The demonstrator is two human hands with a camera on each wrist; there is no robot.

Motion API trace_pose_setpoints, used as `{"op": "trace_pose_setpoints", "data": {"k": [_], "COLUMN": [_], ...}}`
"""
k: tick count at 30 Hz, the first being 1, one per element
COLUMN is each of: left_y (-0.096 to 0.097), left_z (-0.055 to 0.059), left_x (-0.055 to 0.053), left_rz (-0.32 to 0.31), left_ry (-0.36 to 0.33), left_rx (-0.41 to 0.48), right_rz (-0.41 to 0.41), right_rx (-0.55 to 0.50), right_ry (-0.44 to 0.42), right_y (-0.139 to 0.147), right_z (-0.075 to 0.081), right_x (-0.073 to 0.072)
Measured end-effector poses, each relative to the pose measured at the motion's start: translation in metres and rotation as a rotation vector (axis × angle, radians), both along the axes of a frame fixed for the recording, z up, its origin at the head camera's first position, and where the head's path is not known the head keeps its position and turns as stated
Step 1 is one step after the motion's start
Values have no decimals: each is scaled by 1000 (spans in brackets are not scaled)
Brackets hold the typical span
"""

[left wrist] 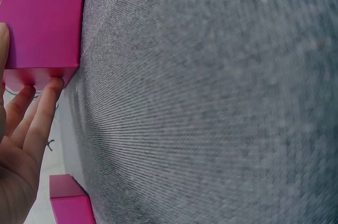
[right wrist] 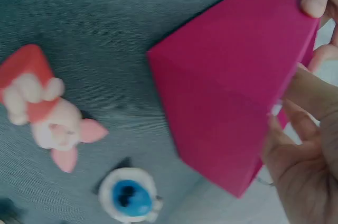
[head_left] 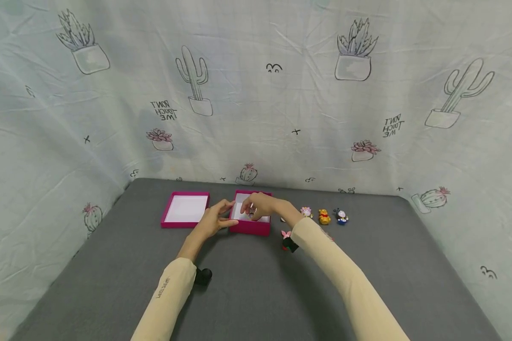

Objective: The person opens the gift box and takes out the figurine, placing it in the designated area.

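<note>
A deep pink open box [head_left: 250, 227] with a white inside stands on the grey table. My left hand [head_left: 213, 219] grips its left side, thumb at the front corner and fingers against the end wall [left wrist: 42, 77]. Over the box, my right hand [head_left: 260, 204] reaches down past the rim with bent fingers. Between those fingers shows a bit of a small figurine [head_left: 251, 214], mostly hidden by the hand and box wall. To the left lies the matching pink lid [head_left: 185, 209], white side up.
Right of the box stand small figurines: a pink one [head_left: 306, 211], a yellow bear [head_left: 324, 217] and a blue and white one [head_left: 341, 217]. A piglet figurine [right wrist: 53, 108] lies nearer, beside a white and blue piece [right wrist: 128, 194]. A cactus-print curtain [head_left: 281, 94] hangs behind.
</note>
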State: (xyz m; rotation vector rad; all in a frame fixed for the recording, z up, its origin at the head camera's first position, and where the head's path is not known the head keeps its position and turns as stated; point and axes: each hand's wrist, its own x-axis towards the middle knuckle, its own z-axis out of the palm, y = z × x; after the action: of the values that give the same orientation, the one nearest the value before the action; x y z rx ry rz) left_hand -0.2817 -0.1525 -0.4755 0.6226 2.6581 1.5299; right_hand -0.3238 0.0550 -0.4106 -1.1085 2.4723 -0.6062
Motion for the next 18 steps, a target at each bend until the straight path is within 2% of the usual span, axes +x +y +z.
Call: {"op": "trace_pose_setpoints", "data": {"k": [2,5,8,13,18], "left_y": [0,0,1,1,1], "left_z": [0,1,1,-1,-1], "left_x": [0,0,-1,-1,-1], "left_rz": [4,6,6,1,5], "left_ry": [-9,-24,-27,-23,-28], "left_rx": [2,3,1,11,9], "right_rz": [-10,-54,-85,-133,-215], "right_rx": [-60,-137,-158,-93,-6], "right_ry": [41,57,80,143,230], "right_y": [4,10,14,10,2], "right_z": [-3,-7,-11,-16,-19], "right_x": [-2,-5,-8,-7,-1]}}
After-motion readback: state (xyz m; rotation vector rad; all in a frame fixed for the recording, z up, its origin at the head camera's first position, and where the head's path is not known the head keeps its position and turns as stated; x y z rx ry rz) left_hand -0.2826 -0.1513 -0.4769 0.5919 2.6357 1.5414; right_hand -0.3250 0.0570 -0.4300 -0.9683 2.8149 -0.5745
